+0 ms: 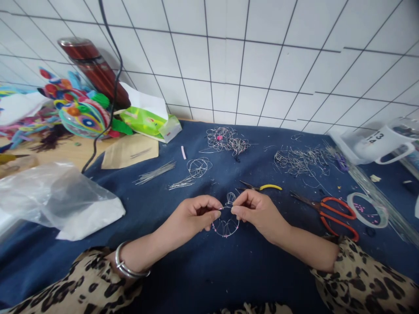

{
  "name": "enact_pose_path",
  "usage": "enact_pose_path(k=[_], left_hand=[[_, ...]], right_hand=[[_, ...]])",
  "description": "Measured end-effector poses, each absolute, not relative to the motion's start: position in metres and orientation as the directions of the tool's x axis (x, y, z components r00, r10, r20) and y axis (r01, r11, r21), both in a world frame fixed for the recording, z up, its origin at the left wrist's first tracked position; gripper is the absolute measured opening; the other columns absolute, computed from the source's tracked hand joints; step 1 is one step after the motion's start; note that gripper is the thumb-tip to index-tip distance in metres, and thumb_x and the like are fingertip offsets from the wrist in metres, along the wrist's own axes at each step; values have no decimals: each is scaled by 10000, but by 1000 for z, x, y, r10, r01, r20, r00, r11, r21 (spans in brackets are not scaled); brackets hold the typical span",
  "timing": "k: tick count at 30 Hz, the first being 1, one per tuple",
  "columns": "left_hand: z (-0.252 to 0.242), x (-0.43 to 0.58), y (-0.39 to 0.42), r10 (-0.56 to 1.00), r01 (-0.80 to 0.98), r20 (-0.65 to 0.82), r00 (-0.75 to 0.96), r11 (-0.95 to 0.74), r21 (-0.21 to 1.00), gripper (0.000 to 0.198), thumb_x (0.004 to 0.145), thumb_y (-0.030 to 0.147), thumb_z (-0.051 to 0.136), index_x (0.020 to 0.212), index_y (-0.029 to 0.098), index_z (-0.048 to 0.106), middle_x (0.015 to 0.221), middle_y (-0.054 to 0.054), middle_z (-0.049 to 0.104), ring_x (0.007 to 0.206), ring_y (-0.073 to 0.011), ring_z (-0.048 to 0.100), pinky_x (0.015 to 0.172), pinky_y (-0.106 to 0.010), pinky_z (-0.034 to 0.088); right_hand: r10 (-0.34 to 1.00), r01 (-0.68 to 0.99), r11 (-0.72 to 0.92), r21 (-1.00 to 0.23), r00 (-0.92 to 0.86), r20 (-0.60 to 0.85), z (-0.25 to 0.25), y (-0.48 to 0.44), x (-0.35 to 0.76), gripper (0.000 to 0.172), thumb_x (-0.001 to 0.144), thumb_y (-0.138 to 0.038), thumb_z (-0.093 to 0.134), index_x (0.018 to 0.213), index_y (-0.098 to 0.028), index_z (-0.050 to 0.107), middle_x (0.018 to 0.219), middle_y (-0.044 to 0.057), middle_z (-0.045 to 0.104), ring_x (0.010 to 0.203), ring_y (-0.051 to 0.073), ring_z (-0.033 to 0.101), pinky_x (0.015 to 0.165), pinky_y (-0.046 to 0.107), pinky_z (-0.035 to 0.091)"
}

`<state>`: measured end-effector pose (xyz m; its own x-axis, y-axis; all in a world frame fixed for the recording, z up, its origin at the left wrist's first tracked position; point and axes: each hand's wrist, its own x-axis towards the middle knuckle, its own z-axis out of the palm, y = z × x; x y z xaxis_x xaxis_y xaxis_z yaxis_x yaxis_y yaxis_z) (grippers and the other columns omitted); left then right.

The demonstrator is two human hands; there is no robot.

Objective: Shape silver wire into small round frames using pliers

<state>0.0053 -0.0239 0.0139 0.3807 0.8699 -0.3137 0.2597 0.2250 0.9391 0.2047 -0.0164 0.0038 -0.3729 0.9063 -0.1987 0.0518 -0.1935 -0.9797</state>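
Observation:
Over a dark blue cloth point(183, 270), my left hand point(193, 214) and my right hand point(253, 211) meet at the middle. Both pinch the upper edge of a small round wire ornament point(225, 226) with tiny pink beads, fingers curled tight. The ornament hangs between and just below the fingertips. A thin wire loop rises above the pinch. My left wrist wears a silver bangle point(126, 266).
Yellow-handled pliers point(262, 187) lie just beyond the hands, red-handled scissors point(330, 211) to the right beside a tape roll point(368, 209). Wire bundles point(157, 172), finished wire shapes point(227, 140) and a wire tangle point(299, 159) lie farther back. A plastic bag point(59, 198) sits left, a mug point(382, 141) far right.

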Motion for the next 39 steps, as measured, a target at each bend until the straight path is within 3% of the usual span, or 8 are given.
enact_pose_path(k=[39], left_hand=[[8,9,-25,918,301,-175,355,65,951,74,783,180,534,801,147,598,664,24,533,545,-68,440,525,-188,367]], right_hand=[[891,63,-181,-982,-412,-190,4,-17,202,99,731,-217,628,753,-162,548,625,-44,545,571,68,501,546,205,404]])
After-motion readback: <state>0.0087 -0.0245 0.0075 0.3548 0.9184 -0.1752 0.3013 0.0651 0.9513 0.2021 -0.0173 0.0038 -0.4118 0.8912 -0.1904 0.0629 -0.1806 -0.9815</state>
